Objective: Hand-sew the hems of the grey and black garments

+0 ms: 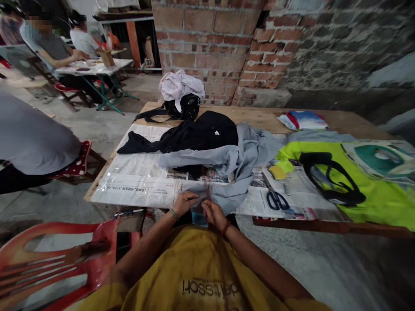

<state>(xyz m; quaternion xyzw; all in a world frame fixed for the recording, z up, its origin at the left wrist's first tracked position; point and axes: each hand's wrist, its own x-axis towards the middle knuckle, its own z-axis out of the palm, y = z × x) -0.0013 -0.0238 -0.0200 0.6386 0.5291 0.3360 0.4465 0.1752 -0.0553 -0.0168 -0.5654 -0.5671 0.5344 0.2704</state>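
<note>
Overhanging both hands [199, 207], seemingly pinched: grey garment [240, 160].

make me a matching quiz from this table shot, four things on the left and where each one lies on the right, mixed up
Things:
1. scissors
2. grey garment
3. black garment
4. white cloth

Places:
A. piled on the black bag at the far edge of the table
B. on the newspaper, right of the hands
C. its near edge pinched by the left hand and right hand
D. spread behind the grey one, small white logo showing

Pairs: 1-B, 2-C, 3-D, 4-A
</note>
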